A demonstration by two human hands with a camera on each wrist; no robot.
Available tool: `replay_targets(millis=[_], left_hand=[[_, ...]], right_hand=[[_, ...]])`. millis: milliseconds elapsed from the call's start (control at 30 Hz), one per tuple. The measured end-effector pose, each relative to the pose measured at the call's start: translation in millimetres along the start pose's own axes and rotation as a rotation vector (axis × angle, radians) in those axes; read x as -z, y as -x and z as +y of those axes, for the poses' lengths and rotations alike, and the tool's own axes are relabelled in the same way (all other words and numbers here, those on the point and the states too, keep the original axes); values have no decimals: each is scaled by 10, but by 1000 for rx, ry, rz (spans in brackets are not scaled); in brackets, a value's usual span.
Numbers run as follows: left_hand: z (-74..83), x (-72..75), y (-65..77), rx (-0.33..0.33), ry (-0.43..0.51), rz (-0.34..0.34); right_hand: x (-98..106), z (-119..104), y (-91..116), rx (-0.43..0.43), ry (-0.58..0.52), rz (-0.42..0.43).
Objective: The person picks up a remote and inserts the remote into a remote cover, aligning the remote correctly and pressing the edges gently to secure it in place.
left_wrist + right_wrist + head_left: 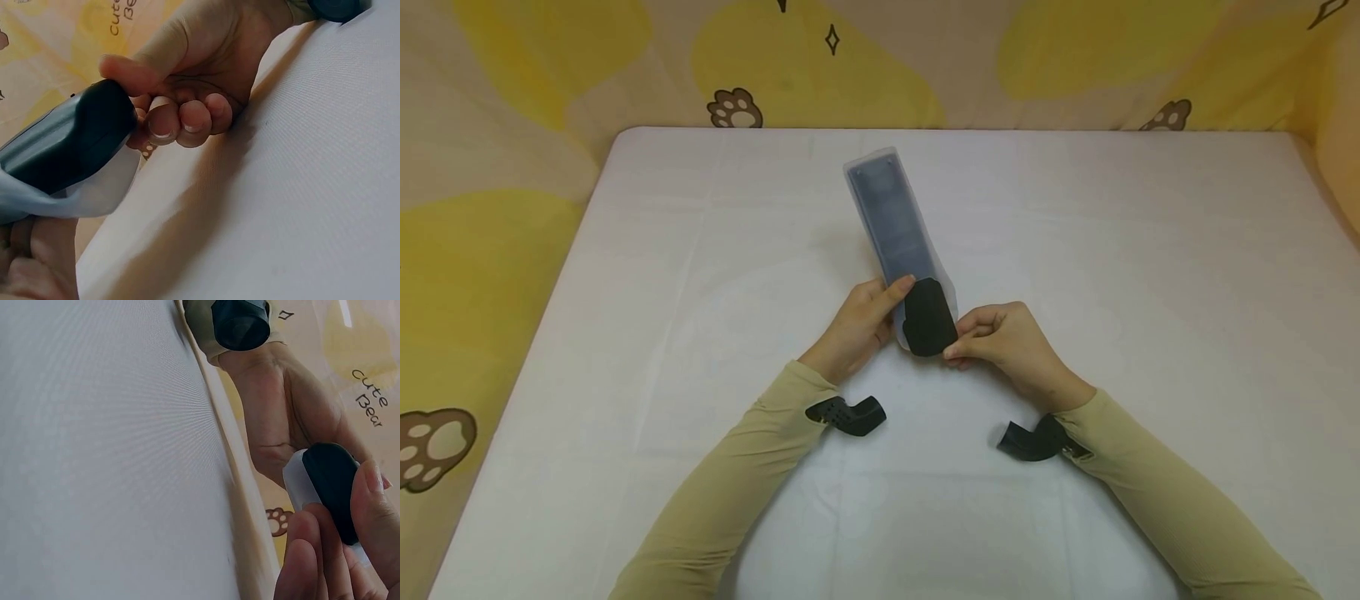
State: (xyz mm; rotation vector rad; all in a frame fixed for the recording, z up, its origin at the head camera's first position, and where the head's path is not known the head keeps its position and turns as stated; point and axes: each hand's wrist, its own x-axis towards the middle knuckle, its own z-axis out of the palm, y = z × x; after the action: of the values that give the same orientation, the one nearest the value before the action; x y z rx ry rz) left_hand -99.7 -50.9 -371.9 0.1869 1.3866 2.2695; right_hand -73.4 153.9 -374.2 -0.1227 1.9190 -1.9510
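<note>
– Who is holding what?
– The left hand (857,327) is gripping the clear pouch (897,218) from its left, above the white table (1112,275); the right hand (1011,350) is pinching the black object (928,318) at the pouch's near end
– Any danger?
– Should that fingertip pinch be weakening, the object could be sliding off the pouch

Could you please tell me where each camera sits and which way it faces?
Head: worn on the head, facing forward and down at the table; forearms show, with left hand and right hand holding a black-ended object.
Left wrist: worn there, facing the object and right hand; part of the left hand shows lower left.
Right wrist: worn there, facing the object and left hand; the right hand's fingers show lower right.
Both wrist views share the black end and patterned cloth.
</note>
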Motion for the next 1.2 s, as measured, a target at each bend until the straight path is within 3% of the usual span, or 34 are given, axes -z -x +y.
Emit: replay_targets(millis=[200, 667, 900, 1200], left_hand=[[-54, 45, -17, -20, -1, -37], [-24, -20, -13, 9, -14, -1], [-22, -36, -19, 57, -88, 38], [-41, -21, -26, 90, -112, 5]], right_hand=[[6, 2, -5, 0, -5, 3], [18, 5, -13, -10, 15, -4], [17, 7, -5, -10, 27, -13], [16, 9, -2, -3, 35, -39]])
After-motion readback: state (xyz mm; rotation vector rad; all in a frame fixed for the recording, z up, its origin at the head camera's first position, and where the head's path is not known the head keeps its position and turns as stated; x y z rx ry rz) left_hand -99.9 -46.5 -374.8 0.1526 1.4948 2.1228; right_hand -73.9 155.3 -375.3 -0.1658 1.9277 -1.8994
